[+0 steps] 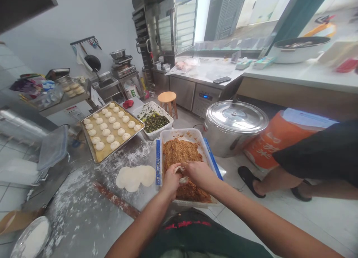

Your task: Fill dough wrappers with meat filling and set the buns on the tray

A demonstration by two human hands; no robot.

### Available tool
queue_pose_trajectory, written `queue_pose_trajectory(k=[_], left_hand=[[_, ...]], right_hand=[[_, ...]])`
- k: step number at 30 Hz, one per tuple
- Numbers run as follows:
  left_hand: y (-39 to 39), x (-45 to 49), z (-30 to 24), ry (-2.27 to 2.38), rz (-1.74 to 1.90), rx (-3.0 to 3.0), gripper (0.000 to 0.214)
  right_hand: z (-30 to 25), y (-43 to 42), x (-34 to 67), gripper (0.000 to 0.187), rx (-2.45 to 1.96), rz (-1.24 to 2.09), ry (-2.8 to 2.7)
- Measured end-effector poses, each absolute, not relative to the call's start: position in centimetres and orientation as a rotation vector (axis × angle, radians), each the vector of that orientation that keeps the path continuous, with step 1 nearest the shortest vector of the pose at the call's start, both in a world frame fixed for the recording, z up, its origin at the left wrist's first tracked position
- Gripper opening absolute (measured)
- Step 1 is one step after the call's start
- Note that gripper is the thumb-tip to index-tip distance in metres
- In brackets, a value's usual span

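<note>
Both my hands meet low over a white plastic tub (179, 135) of brown minced filling (181, 153). My left hand (171, 179) cups a pale dough wrapper (180, 174), and my right hand (197, 174) pinches its edge with bunched fingers. The wrapper's contents are hidden by my fingers. To the left on the floured table lie overlapping flat dough rounds (135, 178). Beyond them stands a metal tray (112, 131) holding several rows of round white buns. A long wooden rolling pin (116, 200) lies near my left forearm.
A tub of dark green filling (152, 120) stands behind the tray. A lidded steel pot (236, 125) and an orange sack (275, 138) sit on the floor to the right, beside a person's legs (307, 172) in black slippers. A flour bowl (30, 237) sits at lower left.
</note>
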State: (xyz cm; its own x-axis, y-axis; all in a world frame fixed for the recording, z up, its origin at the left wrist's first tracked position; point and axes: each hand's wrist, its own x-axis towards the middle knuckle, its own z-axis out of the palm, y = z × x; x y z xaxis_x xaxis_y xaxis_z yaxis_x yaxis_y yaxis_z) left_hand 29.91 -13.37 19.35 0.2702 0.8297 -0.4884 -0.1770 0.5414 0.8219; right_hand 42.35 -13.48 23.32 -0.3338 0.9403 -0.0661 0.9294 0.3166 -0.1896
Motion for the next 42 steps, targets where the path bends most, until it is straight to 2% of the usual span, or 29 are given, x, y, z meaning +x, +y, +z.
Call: queue_pose_trajectory(k=[5, 9, 14, 17, 21, 26, 29, 33, 40, 42], left_hand=[[-13.2, 30.3, 19.2, 1.025, 0.759, 0.858, 0.034], [-12.7, 29.9, 19.2, 1.049, 0.741, 0.958, 0.029], [-12.1, 29.4, 19.8, 1.153, 0.684, 0.807, 0.046], [-12.2, 29.4, 20.6, 1.164, 0.727, 0.763, 0.048], [-12.3, 29.4, 21.6, 1.059, 0.84, 0.589, 0.036], [-12.1, 29.3, 20.6, 0.983, 0.947, 0.314, 0.047], [-12.2, 29.6, 19.1, 1.117, 0.96, 0.336, 0.051], [-12.3, 30.1, 17.9, 1.194, 0.958, 0.451, 0.053], [-11.7, 29.7, 17.9, 1.263, 0.972, 0.641, 0.062], [-11.6, 29.4, 18.3, 1.242, 0.93, 0.649, 0.065]], right_hand=[[23.7, -13.5, 42.2, 0.005, -1.727, 0.273, -2.566], [23.8, -13.4, 42.0, 0.027, -1.654, 0.298, -2.56], [24.0, -12.8, 42.0, 0.01, -1.717, 0.296, -2.557], [24.3, -12.7, 42.0, 0.01, -1.734, 0.224, -2.521], [24.5, -12.8, 42.1, 0.013, -1.746, 0.216, -2.408], [24.4, -12.7, 41.9, 0.024, -1.674, 0.517, -2.22], [23.9, -12.5, 41.6, 0.02, -1.638, 0.616, -2.262], [23.8, -12.4, 41.4, 0.009, -1.663, 0.428, -2.487], [25.2, -12.5, 40.9, 0.04, -1.608, 0.389, -2.562], [25.4, -12.4, 40.7, 0.038, -1.596, 0.387, -2.603]])
